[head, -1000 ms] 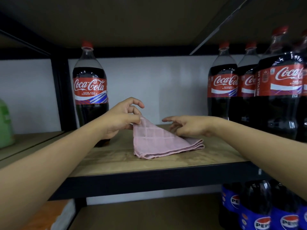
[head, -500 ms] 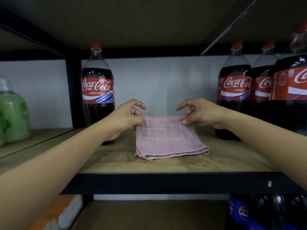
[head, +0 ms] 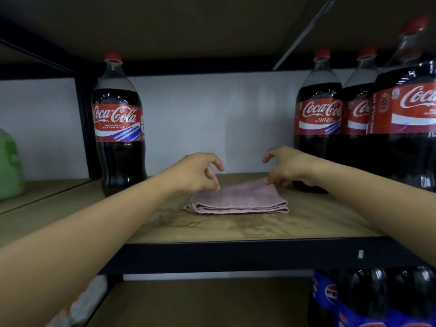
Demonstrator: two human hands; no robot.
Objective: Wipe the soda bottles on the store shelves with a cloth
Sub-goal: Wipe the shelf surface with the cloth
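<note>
The wooden shelf (head: 236, 228) is carrying everything. Coca-Cola bottles (head: 318, 128) are standing right of the folded pink cloth (head: 238, 201), a lone Coca-Cola bottle (head: 119, 128) left of it. The left hand (head: 193, 174) and right hand (head: 286, 167) are each pinching the cloth's far corners.

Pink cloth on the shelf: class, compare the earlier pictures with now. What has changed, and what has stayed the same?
The pink cloth has been folded once more and now lies flatter. The left hand and right hand still touch its back corners with their fingertips. The Coca-Cola bottles have not moved.
</note>
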